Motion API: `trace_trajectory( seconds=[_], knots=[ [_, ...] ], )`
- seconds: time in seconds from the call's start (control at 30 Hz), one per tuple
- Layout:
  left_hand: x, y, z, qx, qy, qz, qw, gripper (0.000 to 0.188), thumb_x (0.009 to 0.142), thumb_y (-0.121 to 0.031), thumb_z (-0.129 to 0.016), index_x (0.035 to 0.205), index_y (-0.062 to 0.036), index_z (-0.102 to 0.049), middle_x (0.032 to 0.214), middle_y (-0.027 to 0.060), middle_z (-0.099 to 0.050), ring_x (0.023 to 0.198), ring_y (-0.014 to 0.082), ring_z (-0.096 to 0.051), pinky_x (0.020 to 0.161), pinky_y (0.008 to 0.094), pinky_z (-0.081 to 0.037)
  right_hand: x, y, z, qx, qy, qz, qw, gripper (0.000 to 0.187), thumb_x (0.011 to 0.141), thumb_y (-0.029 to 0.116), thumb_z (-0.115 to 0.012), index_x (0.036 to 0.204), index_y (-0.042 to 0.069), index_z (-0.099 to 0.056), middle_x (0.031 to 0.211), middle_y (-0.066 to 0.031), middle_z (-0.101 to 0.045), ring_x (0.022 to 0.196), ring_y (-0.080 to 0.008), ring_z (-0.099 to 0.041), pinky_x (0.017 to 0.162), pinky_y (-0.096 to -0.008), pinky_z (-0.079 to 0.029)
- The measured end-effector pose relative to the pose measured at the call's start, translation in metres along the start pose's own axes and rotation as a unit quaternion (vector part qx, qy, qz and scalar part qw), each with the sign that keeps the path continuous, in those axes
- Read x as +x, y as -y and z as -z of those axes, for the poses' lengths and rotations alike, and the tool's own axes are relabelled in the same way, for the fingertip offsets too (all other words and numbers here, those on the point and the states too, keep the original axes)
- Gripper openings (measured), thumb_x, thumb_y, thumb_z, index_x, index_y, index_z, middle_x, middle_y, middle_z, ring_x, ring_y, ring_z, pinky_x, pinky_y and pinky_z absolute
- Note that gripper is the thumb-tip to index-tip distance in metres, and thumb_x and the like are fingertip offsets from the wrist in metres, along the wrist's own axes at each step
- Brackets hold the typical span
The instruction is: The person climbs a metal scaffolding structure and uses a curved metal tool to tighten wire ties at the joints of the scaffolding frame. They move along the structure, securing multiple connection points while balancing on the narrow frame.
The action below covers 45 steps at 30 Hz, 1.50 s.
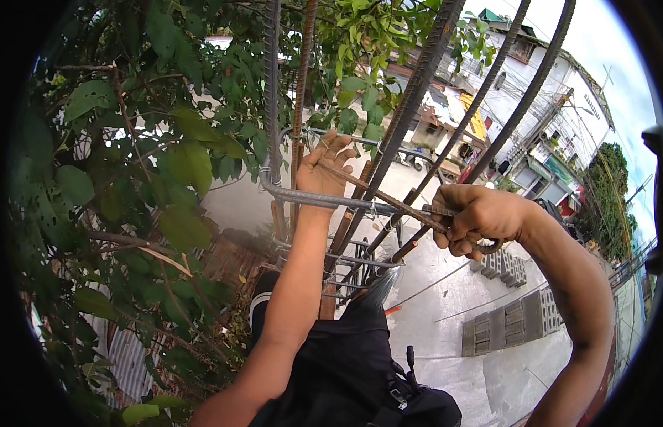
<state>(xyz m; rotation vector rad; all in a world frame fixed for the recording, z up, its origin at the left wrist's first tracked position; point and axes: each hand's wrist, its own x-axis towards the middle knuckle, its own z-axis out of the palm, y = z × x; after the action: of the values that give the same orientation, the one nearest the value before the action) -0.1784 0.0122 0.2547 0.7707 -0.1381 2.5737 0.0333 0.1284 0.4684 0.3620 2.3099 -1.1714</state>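
**Hands on rebar cage, high above street**

Right hand (477, 219) fisted tight around thin rusty rod (388, 201), near right. Left hand (323, 169) fingers spread, pressed against horizontal stirrup (310, 199) beside vertical rebar (273, 107). Leafy branches (146, 178) left. Concrete blocks (509, 320) below, buildings (545, 121) far right.

This is an outdoor building site, high above the ground. Tall steel bars (417, 78) stand tied with metal rings (324, 199). Grey concrete blocks (513, 320) sit on the concrete floor (445, 292) far below. Houses (531, 92) and leafy trees (132, 142) stand around.
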Motion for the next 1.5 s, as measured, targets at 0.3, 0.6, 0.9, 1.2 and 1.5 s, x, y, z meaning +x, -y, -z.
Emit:
trace_trajectory(
  seconds=[0.3, 0.6, 0.9, 1.2, 1.5],
  knots=[
    [-0.097, -0.126, -0.017, 0.446, -0.287, -0.19, 0.826, 0.034, 0.085, -0.028, -0.046, 0.104, -0.0028, -0.058, 0.089, 0.0085, -0.063, 0.076, 0.0181, -0.058, 0.065, 0.0331, -0.046, 0.0, -0.003, -0.001, 0.072, -0.042, -0.017, 0.996, 0.031, 0.073, 0.005, -0.051, 0.102, -0.005, -0.049, 0.08, -0.0159, -0.062, 0.051, -0.0177, -0.057, 0.039, -0.0307, -0.046],
    [0.072, -0.117, -0.022, 0.507, 0.016, 0.254, 0.824, 0.076, 0.089, -0.067, -0.027, 0.107, 0.0012, -0.058, 0.077, 0.0103, -0.06, 0.066, 0.021, -0.057, 0.075, 0.0346, -0.046, -0.009, 0.01, -0.019, -0.157, -0.077, -0.037, 0.984, 0.036, 0.071, 0.001, -0.051, 0.106, -0.004, -0.047, 0.073, -0.0191, -0.061, 0.059, -0.0258, -0.064, 0.043, -0.0362, -0.049],
    [0.077, -0.116, -0.008, 0.468, 0.012, 0.25, 0.848, 0.059, 0.095, -0.053, -0.031, 0.096, -0.0009, -0.057, 0.045, 0.001, -0.039, 0.044, 0.0162, -0.043, 0.069, 0.035, -0.047, 0.0, -0.007, -0.047, -0.45, -0.201, 0.024, 0.87, 0.048, 0.072, 0.005, -0.055, 0.118, -0.003, -0.041, 0.082, -0.0239, -0.064, 0.078, -0.0378, -0.065, 0.066, -0.045, -0.053],
    [0.077, -0.116, -0.005, 0.445, 0.019, 0.249, 0.86, 0.05, 0.096, -0.05, -0.032, 0.088, -0.0046, -0.052, 0.045, 0.0021, -0.038, 0.044, 0.0179, -0.04, 0.066, 0.0343, -0.042, 0.01, -0.013, -0.028, -0.129, -0.181, -0.007, 0.975, 0.03, 0.067, 0.01, -0.053, 0.088, -0.01, -0.06, 0.087, -0.0283, -0.062, 0.083, -0.0379, -0.062, 0.072, -0.0415, -0.05],
    [0.084, -0.118, -0.004, 0.471, 0.048, 0.28, 0.835, 0.038, 0.097, -0.042, -0.039, 0.088, -0.0067, -0.051, 0.045, 0.0017, -0.038, 0.044, 0.0174, -0.042, 0.068, 0.0353, -0.044, 0.014, -0.025, -0.042, -0.385, -0.23, 0.059, 0.892, 0.021, 0.065, 0.008, -0.054, 0.076, -0.009, -0.062, 0.073, -0.0263, -0.063, 0.073, -0.0369, -0.064, 0.07, -0.0403, -0.054]
  ],
)
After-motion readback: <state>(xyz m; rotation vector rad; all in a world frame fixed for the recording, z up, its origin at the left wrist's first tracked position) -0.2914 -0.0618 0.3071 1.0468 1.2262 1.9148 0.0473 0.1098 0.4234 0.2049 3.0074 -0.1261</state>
